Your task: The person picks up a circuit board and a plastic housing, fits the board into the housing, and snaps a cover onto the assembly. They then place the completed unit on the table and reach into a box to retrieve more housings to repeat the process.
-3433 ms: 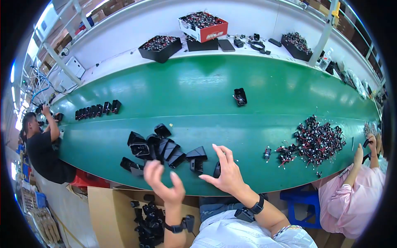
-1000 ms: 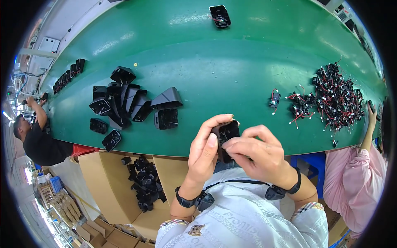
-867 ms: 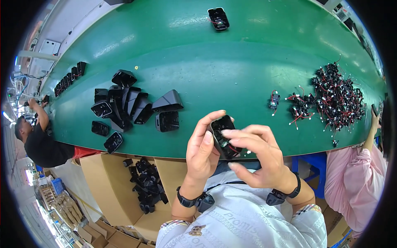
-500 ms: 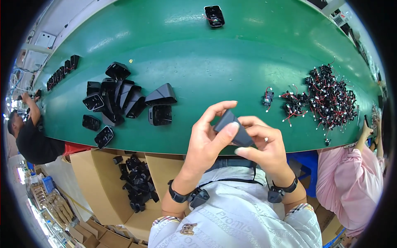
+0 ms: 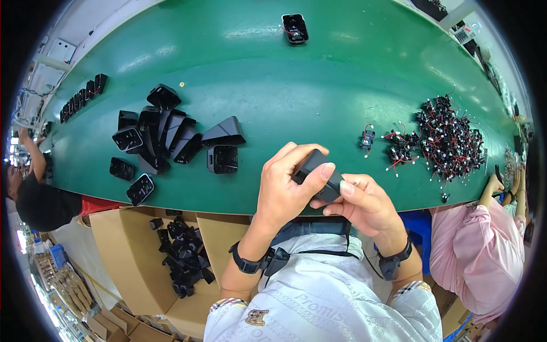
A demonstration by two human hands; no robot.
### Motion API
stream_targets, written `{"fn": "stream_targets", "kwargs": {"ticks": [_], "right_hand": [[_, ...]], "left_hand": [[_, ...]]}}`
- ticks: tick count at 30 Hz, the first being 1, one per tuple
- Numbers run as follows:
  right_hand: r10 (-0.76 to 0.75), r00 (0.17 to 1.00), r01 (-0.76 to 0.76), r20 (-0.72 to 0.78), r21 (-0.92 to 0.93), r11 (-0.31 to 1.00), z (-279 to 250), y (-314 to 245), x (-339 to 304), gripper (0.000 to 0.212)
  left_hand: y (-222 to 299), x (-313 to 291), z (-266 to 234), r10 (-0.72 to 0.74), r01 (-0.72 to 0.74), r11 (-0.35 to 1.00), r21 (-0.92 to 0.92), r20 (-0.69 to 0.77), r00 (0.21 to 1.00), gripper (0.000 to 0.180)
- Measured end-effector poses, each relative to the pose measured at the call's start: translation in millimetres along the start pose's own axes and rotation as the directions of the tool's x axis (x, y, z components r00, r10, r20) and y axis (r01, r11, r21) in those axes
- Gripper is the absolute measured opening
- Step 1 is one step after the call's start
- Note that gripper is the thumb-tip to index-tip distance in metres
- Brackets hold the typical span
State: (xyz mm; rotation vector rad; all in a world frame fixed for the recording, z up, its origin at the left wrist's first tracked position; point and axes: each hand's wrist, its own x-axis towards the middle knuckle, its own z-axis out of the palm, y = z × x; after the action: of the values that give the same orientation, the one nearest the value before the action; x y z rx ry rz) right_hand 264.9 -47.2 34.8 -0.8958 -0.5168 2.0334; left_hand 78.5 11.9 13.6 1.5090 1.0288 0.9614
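Over the table's near edge I hold a black plastic housing point(image 5: 320, 175), wedge-shaped like those in the pile. My left hand point(image 5: 289, 181) wraps around it, thumb across its face and fingers behind. The thumb and fingers of my right hand point(image 5: 364, 200) close at its lower right end; whether they also pinch a small part there is too unclear to tell. To the left lies a pile of similar black housings point(image 5: 185, 139), some showing open hollow sides. At the right, a heap of small black parts with red wires and white connectors point(image 5: 450, 137) spreads out, one wired part point(image 5: 367, 140) apart from it.
Further back on the green table point(image 5: 268, 74) lies an open housing with wires point(image 5: 294, 28). A row of housings point(image 5: 84, 98) stands far left. Below the edge, a cardboard box point(image 5: 131, 259) contains black pieces point(image 5: 185, 256). Co-workers sit left point(image 5: 48, 202) and right point(image 5: 476, 251).
The housing has been turned more upright in my left hand. My right fingers, spread behind it before, have drawn in to its lower end, with the thumb now against it.
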Motion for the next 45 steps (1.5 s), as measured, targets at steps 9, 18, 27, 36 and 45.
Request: {"fn": "stream_targets", "kwargs": {"ticks": [9, 18, 27, 36, 45], "right_hand": [[-0.702, 0.643, 0.258, 0.305, -0.950, -0.176, -10, -113, 95, 0.039], [-0.746, 0.610, -0.275, 0.267, -0.811, -0.515, -64, -152, 208, 0.041], [-0.601, 0.678, -0.046, 0.423, -0.792, -0.609, -43, -176, 132, 0.047], [-0.455, 0.879, 0.006, 0.144, -0.956, -0.292, -30, -75, -3, 0.025], [-0.636, 0.770, 0.202, 0.058, -0.967, 0.155, -35, -41, 10, 0.011]], "left_hand": [[15, -28, -29, 0.193, -0.178, 0.979, 0.096, -0.186, 0.963, 0.045], [9, -57, -63, 0.408, -0.076, 0.812, 0.578, -0.470, 0.783, 0.023], [-11, -55, -75, 0.468, -0.056, 0.714, 0.697, -0.417, 0.779, 0.032], [-27, -46, -57, 0.385, -0.075, 0.749, 0.659, -0.341, 0.858, 0.050], [-12, -36, -17, 0.336, -0.222, 0.823, 0.522, -0.134, 0.932, 0.050]]}}
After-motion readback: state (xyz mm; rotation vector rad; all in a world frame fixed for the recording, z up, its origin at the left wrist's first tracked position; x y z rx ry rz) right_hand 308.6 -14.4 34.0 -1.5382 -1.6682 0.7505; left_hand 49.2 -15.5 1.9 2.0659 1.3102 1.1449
